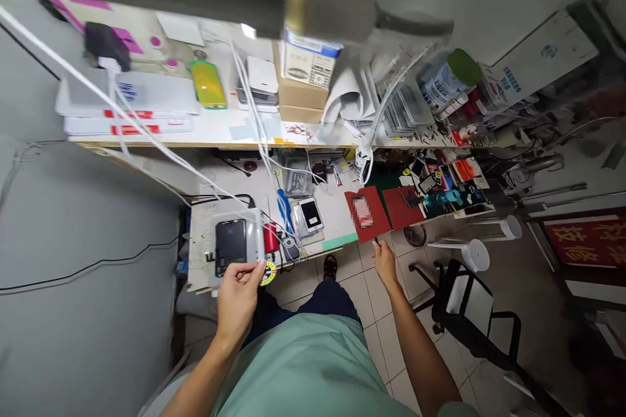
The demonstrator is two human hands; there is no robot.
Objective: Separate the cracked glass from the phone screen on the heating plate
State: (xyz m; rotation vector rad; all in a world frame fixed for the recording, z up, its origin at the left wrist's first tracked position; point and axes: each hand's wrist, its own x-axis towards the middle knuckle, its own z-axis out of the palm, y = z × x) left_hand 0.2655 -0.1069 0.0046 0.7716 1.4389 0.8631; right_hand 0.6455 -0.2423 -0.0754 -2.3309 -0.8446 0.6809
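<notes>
A long white shelf (205,127) runs across the upper part of the view, loaded with boxes, papers and white cables that hang down in front. Below it stretches a white counter (337,215), crowded at its right end with small parts and tools. A black-framed office chair (452,324) stands on the tiled floor to the right. Two red mats lie side by side on the counter, and the left mat (379,214) carries a pinkish, pixelated item (362,212). At the counter's left end lies a device with a dark screen (231,244). The left hand (239,293) is at that device's near right corner, thumb and fingertips pinched narrow on a round yellow-rimmed disc (268,273). The right hand (385,262) is in front of the left mat, fingers curled closed around a slim dark piece (376,242) that points at the mat's near edge; whether it touches cannot be told. Between the hands, farther back, lie a white phone (311,215), a blue-handled tool (284,208) and a red block (270,238).
</notes>
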